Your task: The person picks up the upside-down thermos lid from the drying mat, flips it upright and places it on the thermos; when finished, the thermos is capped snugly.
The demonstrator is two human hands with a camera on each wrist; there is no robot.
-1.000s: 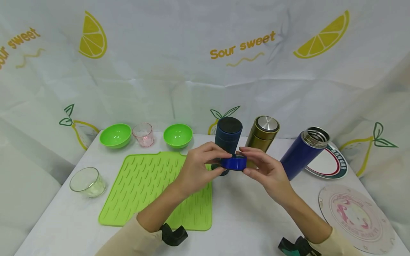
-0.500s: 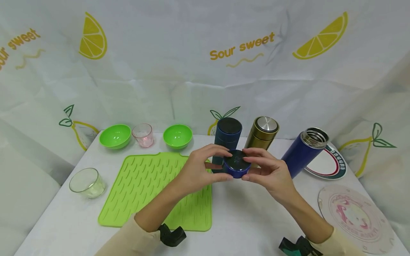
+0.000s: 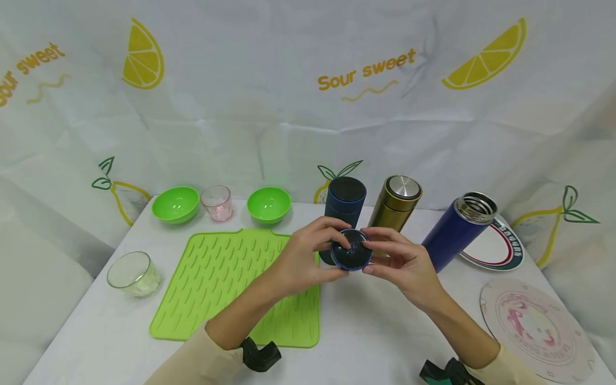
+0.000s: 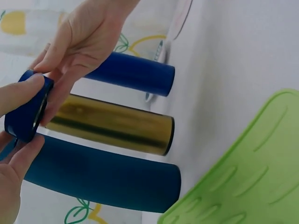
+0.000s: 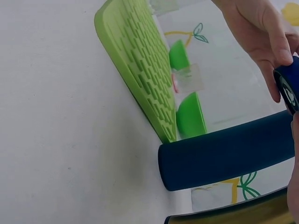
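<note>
Between both hands, above the table, is a blue bottle lid (image 3: pixel 352 250) with a dark top, its flat face tilted toward the head camera. My left hand (image 3: pixel 308 255) pinches its left edge with thumb and fingers. On the opposite edge my right hand (image 3: pixel 404 262) grips it with thumb and fingertips. In the left wrist view the lid (image 4: pixel 29 106) shows its blue side wall. An uncapped blue thermos (image 3: pixel 452 232) with a bare steel mouth stands right of the right hand. Behind the hands stand a dark blue bottle (image 3: pixel 344 200) and a gold bottle (image 3: pixel 395 200), both capped.
A green ribbed mat (image 3: pixel 231 278) lies on the left. Around it stand two green bowls (image 3: pixel 175 205), a pink glass (image 3: pixel 217 203) and a clear glass (image 3: pixel 133 274). At right are a rimmed plate (image 3: pixel 495 243) and a pink round mat (image 3: pixel 536 329).
The lid has turned in my hands, from side-on to showing its dark top face to the head camera. The fingers have shifted around its edge. The bottles have stayed put.
</note>
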